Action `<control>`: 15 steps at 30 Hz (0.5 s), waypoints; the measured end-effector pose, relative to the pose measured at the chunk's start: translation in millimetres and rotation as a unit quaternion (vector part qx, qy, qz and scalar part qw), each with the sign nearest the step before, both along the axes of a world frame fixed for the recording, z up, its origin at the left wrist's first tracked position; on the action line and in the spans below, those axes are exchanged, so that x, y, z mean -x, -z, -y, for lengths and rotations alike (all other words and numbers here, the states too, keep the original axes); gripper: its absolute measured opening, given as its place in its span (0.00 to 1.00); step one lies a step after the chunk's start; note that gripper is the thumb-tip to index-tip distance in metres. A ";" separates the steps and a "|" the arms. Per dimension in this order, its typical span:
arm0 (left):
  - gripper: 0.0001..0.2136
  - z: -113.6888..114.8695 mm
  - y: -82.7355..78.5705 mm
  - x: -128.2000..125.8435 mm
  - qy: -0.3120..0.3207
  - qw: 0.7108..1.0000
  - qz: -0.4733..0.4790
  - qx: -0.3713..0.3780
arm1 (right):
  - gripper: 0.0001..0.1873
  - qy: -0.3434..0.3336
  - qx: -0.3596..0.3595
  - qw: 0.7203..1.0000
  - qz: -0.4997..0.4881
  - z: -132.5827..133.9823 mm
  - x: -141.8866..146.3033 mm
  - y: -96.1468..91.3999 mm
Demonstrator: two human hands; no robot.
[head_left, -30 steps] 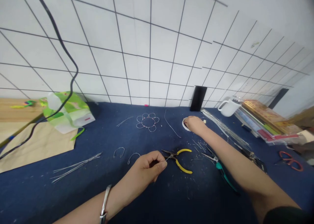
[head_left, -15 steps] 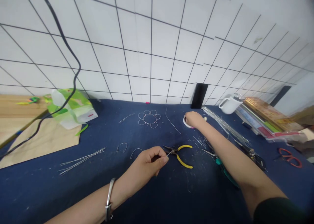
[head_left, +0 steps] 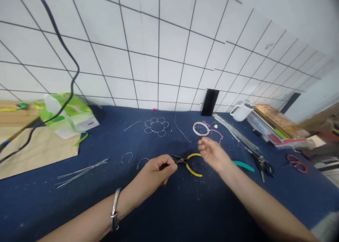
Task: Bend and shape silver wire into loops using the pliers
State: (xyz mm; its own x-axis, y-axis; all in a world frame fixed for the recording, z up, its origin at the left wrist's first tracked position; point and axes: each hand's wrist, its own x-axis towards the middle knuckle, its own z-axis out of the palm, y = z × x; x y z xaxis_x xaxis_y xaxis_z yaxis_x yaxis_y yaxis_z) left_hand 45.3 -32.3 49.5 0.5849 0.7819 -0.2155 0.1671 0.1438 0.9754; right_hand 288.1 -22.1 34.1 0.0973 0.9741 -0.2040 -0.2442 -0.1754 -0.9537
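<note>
My left hand (head_left: 160, 169) pinches the end of a thin metal wire (head_left: 179, 161), which points right over the jaws of the yellow-handled pliers (head_left: 194, 171). My right hand (head_left: 213, 153) hovers right of these pliers, thumb and fingertips together; anything in the pinch is too small to see. Just beyond it lies a white ring-shaped dish (head_left: 201, 134) with small pink beads inside and a pink string (head_left: 217, 131) beside it. A flower-shaped wire piece (head_left: 150, 130) with several loops lies farther back. Two bent wires (head_left: 127, 153) rest left of my left hand.
Straight wires (head_left: 83, 172) lie at left, a larger wire bundle (head_left: 235, 132) at right. A teal handle (head_left: 242, 165) shows behind my right forearm. Red-handled scissors (head_left: 296, 163), a white mug (head_left: 241, 112) and stacked books (head_left: 275, 129) stand right. A green bag (head_left: 66, 114) sits left.
My right hand has left the white dish and come back toward my left hand, uncovering the beads and pink string. My left hand keeps its pinch on the wire. The view has shifted slightly.
</note>
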 end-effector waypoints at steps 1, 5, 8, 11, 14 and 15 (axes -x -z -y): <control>0.10 1.2 0.2 -0.2 0.000 1.000 0.000 -0.002 | 0.07 -0.006 0.010 0.999 -0.030 16.1 12.5 2.2; 0.11 5.9 -1.3 -1.5 0.003 1.000 -0.002 -0.009 | 0.05 -0.031 0.091 0.963 -0.252 53.0 49.6 6.5; 0.11 6.5 -4.1 -1.0 0.000 1.000 -0.003 -0.020 | 0.05 -0.027 0.129 0.935 -0.329 53.0 60.1 7.9; 0.10 4.1 -5.9 1.7 -0.009 0.999 -0.020 -0.049 | 0.08 -0.024 0.129 0.937 -0.324 44.4 64.4 8.1; 0.09 0.4 -4.7 4.6 -0.006 0.995 -0.039 -0.088 | 0.12 -0.026 0.114 0.939 -0.323 36.9 69.3 7.1; 0.09 -0.7 -3.7 5.2 -0.002 0.994 -0.043 -0.099 | 0.13 -0.028 0.104 0.941 -0.322 34.9 71.1 6.7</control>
